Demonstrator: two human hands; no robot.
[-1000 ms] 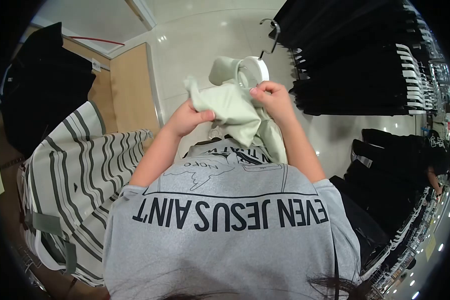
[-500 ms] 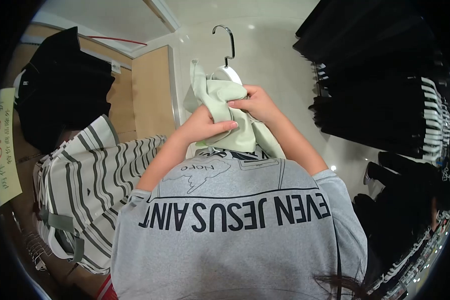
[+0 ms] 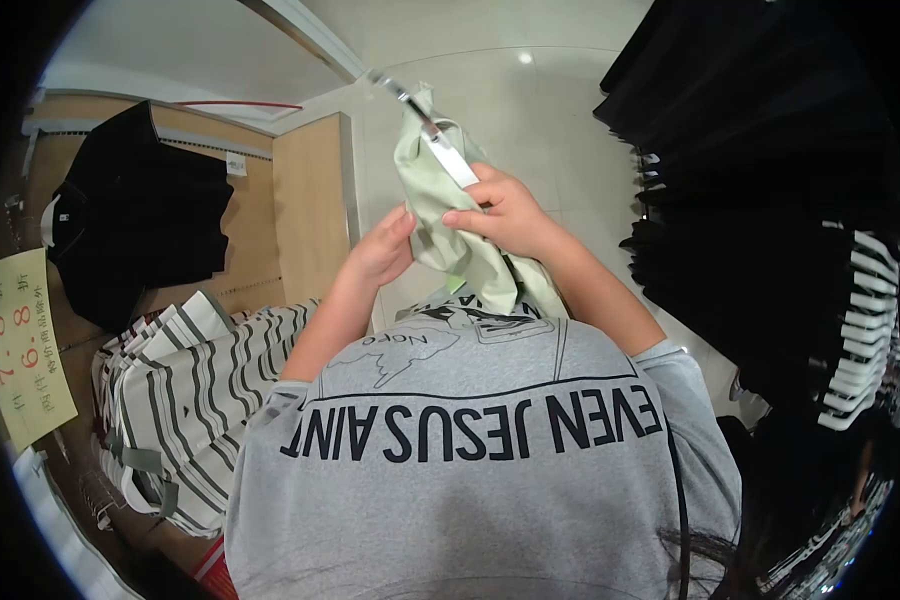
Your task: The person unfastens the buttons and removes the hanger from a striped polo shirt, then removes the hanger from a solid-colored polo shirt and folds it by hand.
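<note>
A pale green garment [image 3: 450, 235] hangs bunched on a white hanger [image 3: 448, 152] with a metal hook, held up in front of my chest. My right hand [image 3: 498, 210] grips the garment together with the hanger's arm near the top. My left hand [image 3: 382, 250] lies against the left side of the cloth, fingers pressed on it. The lower part of the garment drops behind my grey printed T-shirt [image 3: 470, 440].
Striped white-and-grey shirts [image 3: 175, 400] hang on a rack at the left, with a black top [image 3: 135, 230] above them and a yellow price sign [image 3: 25, 350]. Dense racks of black clothes [image 3: 770, 220] fill the right. Pale tiled floor [image 3: 550, 110] lies ahead.
The hanger has tipped from upright to slanting up-left, its hook now blurred. My right hand has shifted onto the hanger arm; my left hand has loosened from gripping to resting on the cloth.
</note>
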